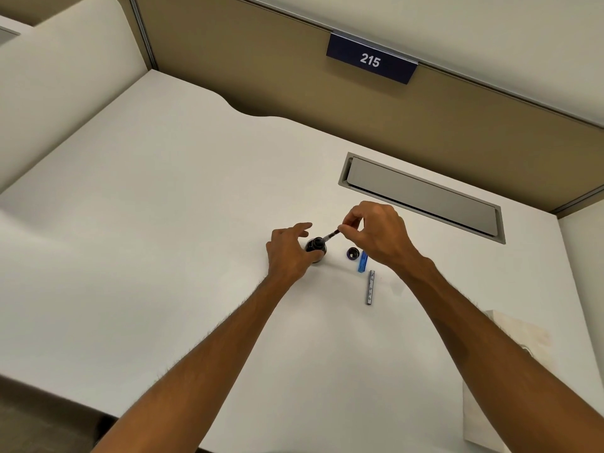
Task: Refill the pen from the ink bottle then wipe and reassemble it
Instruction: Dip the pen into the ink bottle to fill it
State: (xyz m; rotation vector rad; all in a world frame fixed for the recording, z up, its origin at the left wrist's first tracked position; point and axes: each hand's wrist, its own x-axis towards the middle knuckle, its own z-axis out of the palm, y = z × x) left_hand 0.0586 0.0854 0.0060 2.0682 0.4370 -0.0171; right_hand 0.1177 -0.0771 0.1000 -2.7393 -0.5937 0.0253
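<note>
Dipping now: the pen section (330, 237) slants down toward the mouth of the ink bottle (316, 246), its dark tip at or just inside the opening — too small to tell whether it reaches the ink. The right hand (376, 235) has it pinched by the upper end, thumb and forefinger closed on the slim part, the other fingers curled above. The left hand (289, 253) steadies the bottle from the left side, thumb wrapped against the near wall, while the fingers (302, 227) spread loose beyond it and do not press together. The bottle stands upright on the white desk (163, 207), open, dark all through; how full it is cannot be made out.

Just to the right of the bottle lies its cap (352, 253), mouth up, a pale lining showing inside. Beside the cap, partly under the right wrist, sits a blue pen piece (362, 264). Nearer the person and a little apart from that lies a silver-grey pen barrel (370, 287), pointing away from the camera. At the right edge of the desk rests a pale folded paper towel (510, 371), well clear of the hands. Behind, a grey cable hatch (421, 194) is set into the desk, and a blue plate (371, 59) on the partition reads 215.
</note>
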